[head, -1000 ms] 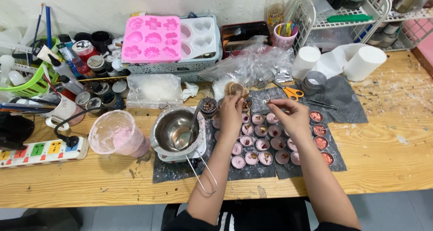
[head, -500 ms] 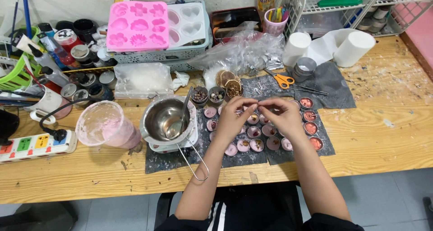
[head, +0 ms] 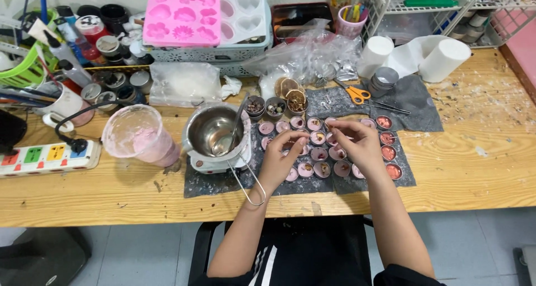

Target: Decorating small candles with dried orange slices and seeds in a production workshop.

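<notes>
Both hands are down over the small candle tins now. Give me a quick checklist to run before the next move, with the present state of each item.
1. Left hand over the pink candle tins, fingertips pinched: ok.
2. Right hand over the same tins, fingertips beside the left's: ok.
3. What the fingertips hold: cannot tell, too small.
4. Metal melting pot upright beside the tins, spoon resting inside, long wire handle close to the left forearm: not ok.
5. Pink-stained plastic cup upright, apart from both hands: ok.
6. Orange-handled scissors on the grey mat behind the tins, not under either hand: ok.
</notes>
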